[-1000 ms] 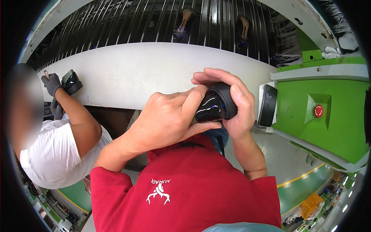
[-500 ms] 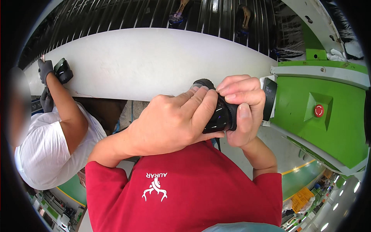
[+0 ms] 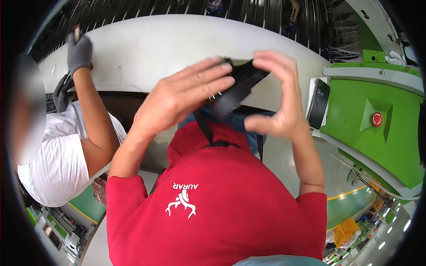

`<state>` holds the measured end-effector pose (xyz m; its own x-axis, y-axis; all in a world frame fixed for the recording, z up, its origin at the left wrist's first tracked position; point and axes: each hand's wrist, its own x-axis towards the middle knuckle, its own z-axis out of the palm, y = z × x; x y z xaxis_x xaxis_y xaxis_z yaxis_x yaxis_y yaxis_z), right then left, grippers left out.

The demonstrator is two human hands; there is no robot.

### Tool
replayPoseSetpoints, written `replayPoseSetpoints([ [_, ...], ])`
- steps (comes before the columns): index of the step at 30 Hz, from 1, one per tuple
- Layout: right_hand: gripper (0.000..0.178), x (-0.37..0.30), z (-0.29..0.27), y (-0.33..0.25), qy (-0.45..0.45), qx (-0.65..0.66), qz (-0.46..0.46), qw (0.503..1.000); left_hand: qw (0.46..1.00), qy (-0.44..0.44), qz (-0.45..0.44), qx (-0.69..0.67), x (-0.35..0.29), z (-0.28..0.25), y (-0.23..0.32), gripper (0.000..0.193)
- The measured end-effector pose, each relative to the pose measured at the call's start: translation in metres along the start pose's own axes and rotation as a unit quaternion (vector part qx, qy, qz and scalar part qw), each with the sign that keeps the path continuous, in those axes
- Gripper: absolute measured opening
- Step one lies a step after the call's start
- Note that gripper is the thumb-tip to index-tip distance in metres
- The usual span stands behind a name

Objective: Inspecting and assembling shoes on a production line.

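Observation:
What looks like a black shoe (image 3: 237,91), smeared by motion, is between my two hands in front of my red shirt. My left hand (image 3: 184,91) lies against its left side with the fingers stretched out over it. The left thumb is hidden, but this hand appears to carry the shoe. My right hand (image 3: 284,99) is spread in a wide C, its fingertips at the upper right end of the shoe and its thumb well apart below.
A white worktop (image 3: 142,44) runs ahead, with a dark slatted conveyor (image 3: 177,8) behind it. At right stands a green machine (image 3: 350,115) with a red button (image 3: 376,119) and a phone (image 3: 318,104) at its edge. A gloved co-worker (image 3: 95,128) works at left.
My right hand has opened, its thumb coming off the shoe. The shoe has turned and blurred. Both hands have shifted up in the view. The co-worker's shoe no longer shows on the worktop.

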<state>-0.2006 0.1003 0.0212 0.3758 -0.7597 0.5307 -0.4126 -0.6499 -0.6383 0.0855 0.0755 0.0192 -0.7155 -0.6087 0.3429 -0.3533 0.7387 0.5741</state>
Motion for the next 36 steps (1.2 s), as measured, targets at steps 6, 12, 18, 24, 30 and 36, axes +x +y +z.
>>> replayPoseSetpoints([
  [6,0.053,-0.026,0.018,0.036,-0.076,-0.135,0.025,0.988,0.994,0.083,-0.055,-0.038,-0.019,0.05,-0.039,0.067],
  [12,0.043,-0.034,0.033,0.037,-0.013,-0.111,0.006,0.994,0.985,0.092,-0.133,-0.054,-0.011,0.071,-0.042,0.084],
  [18,0.037,-0.033,0.036,0.033,-0.014,-0.097,0.005,0.995,0.993,0.036,-0.109,-0.026,-0.011,0.063,-0.04,0.105],
  [24,0.036,-0.034,0.035,0.017,-0.024,-0.118,0.016,0.993,0.989,0.092,-0.104,-0.059,-0.012,0.067,-0.029,0.091],
  [30,0.067,-0.025,0.015,0.006,-0.058,-0.015,0.255,0.965,0.991,0.111,-0.067,-0.038,-0.011,0.063,-0.027,0.087],
  [36,0.083,-0.042,0.021,0.012,-0.006,-0.029,0.221,0.975,0.995,0.091,-0.032,-0.031,0.0,0.055,-0.029,0.085],
])
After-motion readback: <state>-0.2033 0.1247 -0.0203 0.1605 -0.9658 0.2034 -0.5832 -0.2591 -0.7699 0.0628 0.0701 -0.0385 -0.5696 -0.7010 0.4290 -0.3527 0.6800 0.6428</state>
